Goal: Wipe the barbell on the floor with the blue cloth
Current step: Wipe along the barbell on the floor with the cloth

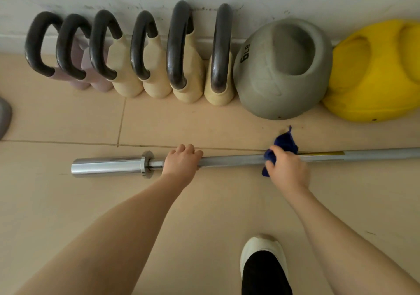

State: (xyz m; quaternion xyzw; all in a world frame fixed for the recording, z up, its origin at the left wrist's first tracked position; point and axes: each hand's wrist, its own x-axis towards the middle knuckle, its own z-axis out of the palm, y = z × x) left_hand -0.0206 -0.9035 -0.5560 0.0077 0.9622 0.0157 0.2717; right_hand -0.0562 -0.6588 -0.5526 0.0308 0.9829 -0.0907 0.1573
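Barbell (231,159) lies flat on the tiled floor (68,203), running 9 to 3 o'clock across the view; chrome sleeve (106,166) and collar (146,164) at the 9 o'clock end, the far end out of view past 3 o'clock. Left hand (181,161) is closed over the shaft just beside the collar, pinning it. Right hand (287,169) is clenched around the blue cloth (285,143), cloth wrapped over the shaft, loose corner sticking up toward 12 o'clock. Yellow strip (322,153) on the shaft just at 3 o'clock of the cloth.

Step in hand, as I judge it: sliding the cloth along the shaft. To do it well, keep the left hand bearing down so the bar can't roll, keep the cloth wrapped round the shaft rather than only on top, and run long strokes toward 3 o'clock, then back to the collar. The underside will need the bar rotated.

Kettlebells (127,51), a grey 6 LB ball (281,69) and a yellow ball (375,72) line the wall at 12 o'clock, well apart from the bar. Shoe (263,249) at 6 o'clock.
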